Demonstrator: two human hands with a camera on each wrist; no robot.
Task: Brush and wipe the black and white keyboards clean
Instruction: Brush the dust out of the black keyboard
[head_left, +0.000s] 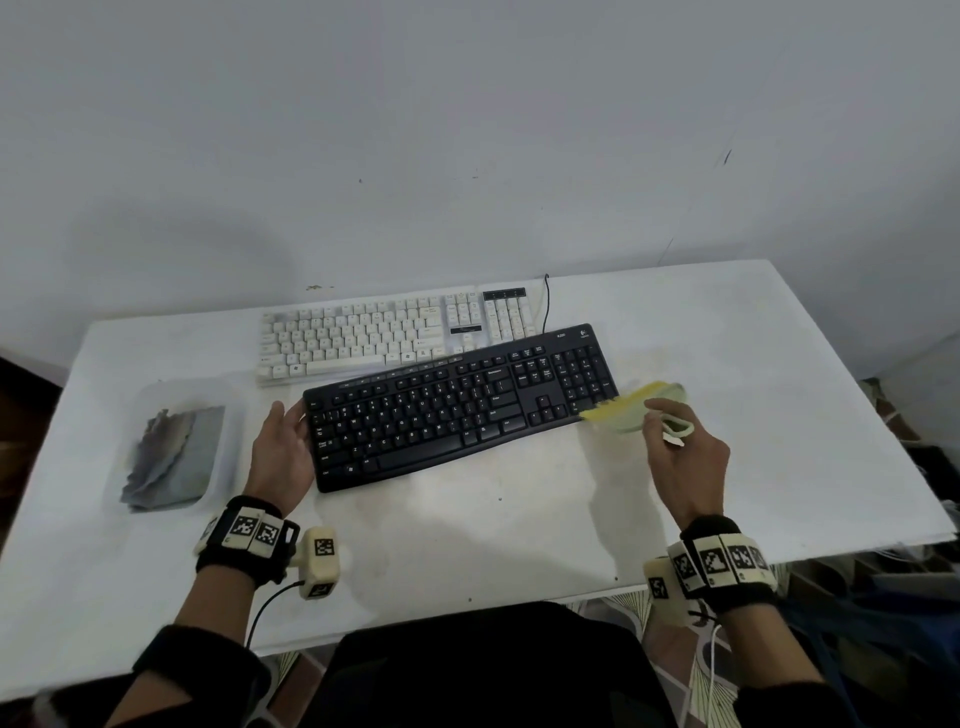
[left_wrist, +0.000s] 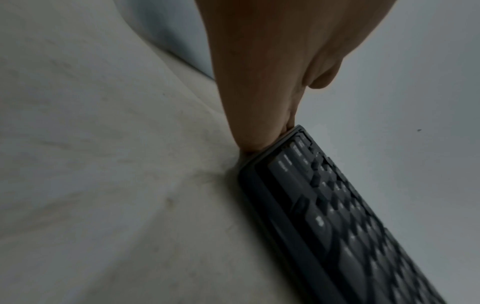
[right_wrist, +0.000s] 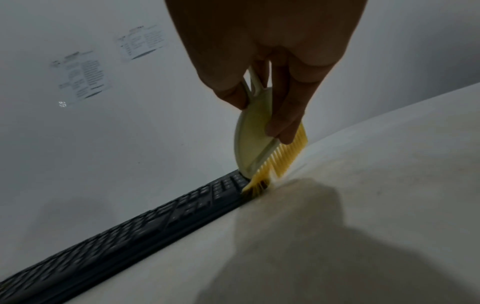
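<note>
Right hand (head_left: 691, 457): grips brush (right_wrist: 255, 139), bristles at black keyboard (head_left: 457, 405) right end
Left hand (head_left: 283, 447): seemingly straight fingers press its left edge

R hand (head_left: 685, 457) holds brush (head_left: 631, 408) at black kbd (head_left: 457, 410) edge; L hand (head_left: 283, 447) steadies it.

The black keyboard (head_left: 462, 405) carries a small white logo and model mark at its top right corner, too small to read. Its key legends, like "Enter" and "Backspace", are barely legible. Two printed sheets (right_wrist: 83, 79) on the wall are blurred. The wrist bands (head_left: 249, 535) bear square black-and-white code markers.
</note>
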